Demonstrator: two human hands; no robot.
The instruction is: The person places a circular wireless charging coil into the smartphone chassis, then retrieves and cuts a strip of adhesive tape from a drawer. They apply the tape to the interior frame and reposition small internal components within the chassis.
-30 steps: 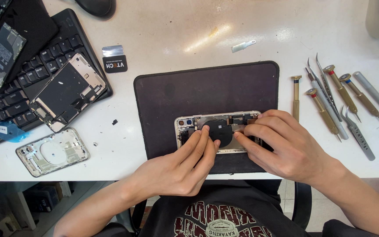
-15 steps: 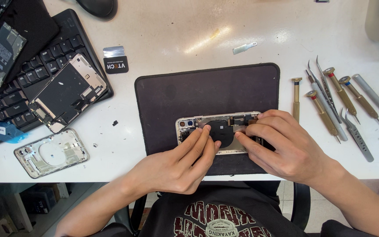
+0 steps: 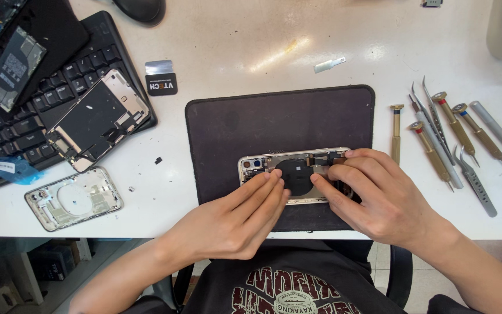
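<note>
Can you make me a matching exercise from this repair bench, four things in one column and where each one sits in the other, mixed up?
Things:
1. opened phone
2. screwdrivers
3. empty phone frame
4. keyboard

Places:
A. far left, under loose phone parts
B. on the dark mat, under both hands
C. right of the mat
D. near the table's front edge, left

Pairs: 1-B, 2-C, 3-D, 4-A

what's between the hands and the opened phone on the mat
Nothing visible. The left hand rests its fingertips on the phone at its lower left edge, and the right hand lies over its right end. The mat around it is bare; the screwdrivers lie off to the right.
</note>
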